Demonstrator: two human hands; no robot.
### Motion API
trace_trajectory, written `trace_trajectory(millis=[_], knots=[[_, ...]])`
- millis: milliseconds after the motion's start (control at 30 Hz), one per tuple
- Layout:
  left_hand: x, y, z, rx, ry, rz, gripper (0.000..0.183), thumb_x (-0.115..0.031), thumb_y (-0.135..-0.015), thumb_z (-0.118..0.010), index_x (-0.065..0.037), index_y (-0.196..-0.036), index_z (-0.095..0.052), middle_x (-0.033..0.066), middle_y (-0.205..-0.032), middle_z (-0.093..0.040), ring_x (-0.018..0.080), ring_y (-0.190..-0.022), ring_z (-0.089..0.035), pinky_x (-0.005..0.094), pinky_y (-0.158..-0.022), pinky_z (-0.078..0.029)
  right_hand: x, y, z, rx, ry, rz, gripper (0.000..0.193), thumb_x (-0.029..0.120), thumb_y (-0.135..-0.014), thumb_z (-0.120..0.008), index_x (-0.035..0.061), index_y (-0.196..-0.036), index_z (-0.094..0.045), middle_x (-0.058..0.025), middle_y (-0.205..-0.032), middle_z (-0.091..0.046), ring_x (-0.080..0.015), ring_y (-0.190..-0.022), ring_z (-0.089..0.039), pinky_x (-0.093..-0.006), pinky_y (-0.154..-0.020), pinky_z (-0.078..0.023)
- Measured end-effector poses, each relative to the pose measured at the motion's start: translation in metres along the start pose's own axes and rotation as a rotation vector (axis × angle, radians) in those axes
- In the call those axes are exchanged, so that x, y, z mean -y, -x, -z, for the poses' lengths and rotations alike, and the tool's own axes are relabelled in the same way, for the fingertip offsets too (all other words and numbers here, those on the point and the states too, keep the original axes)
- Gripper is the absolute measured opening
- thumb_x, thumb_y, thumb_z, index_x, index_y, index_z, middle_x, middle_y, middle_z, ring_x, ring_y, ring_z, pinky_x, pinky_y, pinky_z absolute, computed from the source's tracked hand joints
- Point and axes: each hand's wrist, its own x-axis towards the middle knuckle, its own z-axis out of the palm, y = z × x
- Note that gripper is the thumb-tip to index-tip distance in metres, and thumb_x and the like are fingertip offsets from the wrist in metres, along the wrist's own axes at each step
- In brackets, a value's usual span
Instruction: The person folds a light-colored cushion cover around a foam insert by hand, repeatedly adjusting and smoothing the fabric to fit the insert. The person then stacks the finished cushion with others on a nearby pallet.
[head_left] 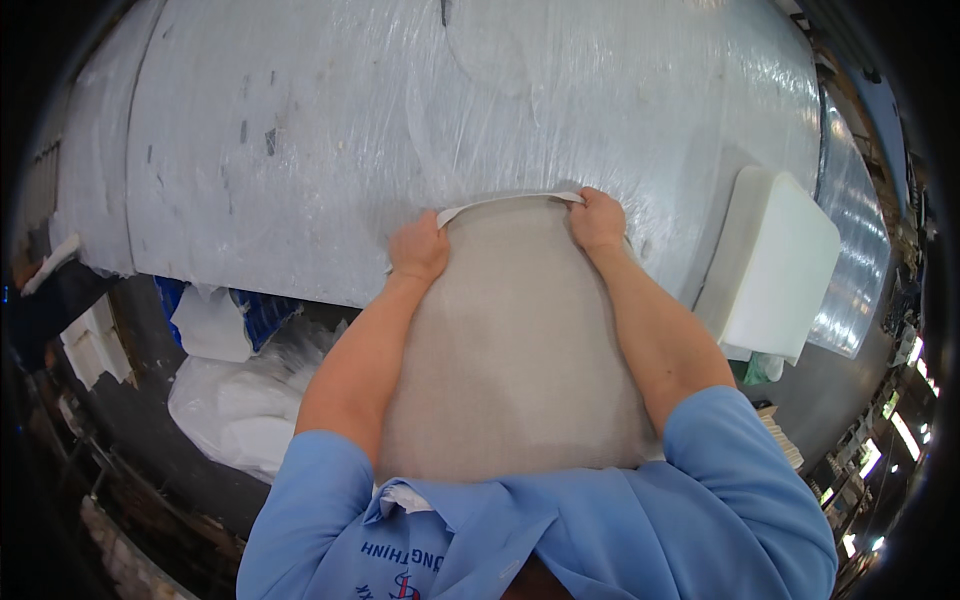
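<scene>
A beige fabric cushion cover (515,340) stretches from my chest out over the table, looking full and rounded. Whatever fills it is hidden. At its far end runs a paler turned edge (510,198), pulled taut between my hands. My left hand (420,247) is closed on the left corner of that edge. The right corner is pinched in my right hand (600,218), a little farther out than the left. Both my arms reach forward along the cover's sides, and its near end meets my blue shirt.
Clear plastic film wraps the wide grey table (300,150). A white foam cushion block (780,265) leans at the table's right. Below the table's left edge lie a clear plastic bag with white contents (240,405) and a blue wrapped item (265,315) on the dark floor.
</scene>
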Motion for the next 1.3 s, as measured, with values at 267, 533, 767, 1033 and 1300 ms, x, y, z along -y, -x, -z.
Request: trace_trajectory(millis=[267, 533, 767, 1033, 1300], knots=[[-0.005, 0.007, 0.013, -0.077, -0.068, -0.094, 0.034, -0.029, -0.1, -0.048, -0.005, -0.113, -0.068, 0.0243, -0.109, -0.072, 0.0464, -0.103, -0.067, 0.0572, -0.093, -0.05, -0.005, -0.001, 0.003, -0.104, 0.035, 0.08, 0.028, 0.028, -0.091, -0.06, 0.0066, -0.102, -0.074, -0.021, -0.108, -0.073, -0.0427, -0.106, -0.067, -0.0522, -0.094, -0.052], [-0.009, 0.02, 0.024, -0.058, 0.033, -0.1, 0.031, -0.029, -0.098, -0.051, -0.004, -0.106, -0.068, 0.0248, -0.108, -0.071, 0.0456, -0.102, -0.067, 0.0569, -0.091, -0.05, 0.001, 0.011, 0.005, -0.079, 0.003, 0.049, 0.026, 0.026, -0.09, -0.058, 0.0076, -0.101, -0.073, -0.0197, -0.105, -0.074, -0.0413, -0.103, -0.069, -0.0515, -0.092, -0.053], [-0.005, 0.015, 0.014, -0.071, 0.016, -0.072, 0.029, -0.032, -0.098, -0.056, -0.009, -0.106, -0.071, 0.0199, -0.097, -0.073, 0.0444, -0.097, -0.068, 0.0561, -0.085, -0.051, 0.004, 0.008, 0.004, -0.008, 0.014, 0.012, 0.029, 0.027, -0.09, -0.059, 0.0075, -0.105, -0.074, -0.0194, -0.105, -0.074, -0.0404, -0.104, -0.069, -0.0508, -0.092, -0.053], [-0.009, 0.038, 0.061, -0.04, 0.034, -0.186, 0.035, -0.037, -0.098, -0.062, -0.009, -0.117, -0.071, 0.0218, -0.113, -0.073, 0.0385, -0.11, -0.068, 0.0503, -0.096, -0.051, 0.01, 0.009, 0.036, 0.061, 0.025, 0.181, 0.032, 0.029, -0.092, -0.066, 0.0083, -0.116, -0.072, -0.0199, -0.111, -0.072, -0.041, -0.109, -0.068, -0.0487, -0.097, -0.053], [0.082, 0.249, 0.141, 0.255, 1.085, -0.155, 0.04, -0.034, -0.108, -0.049, -0.007, -0.123, -0.075, 0.0172, -0.14, -0.064, 0.0308, -0.141, -0.049, 0.0424, -0.117, -0.036, -0.09, 0.16, 0.208, 0.402, -0.617, 0.109, 0.041, 0.039, -0.104, -0.061, 0.0066, -0.128, -0.068, -0.0131, -0.126, -0.07, -0.0233, -0.114, -0.066, -0.0393, -0.098, -0.053]])
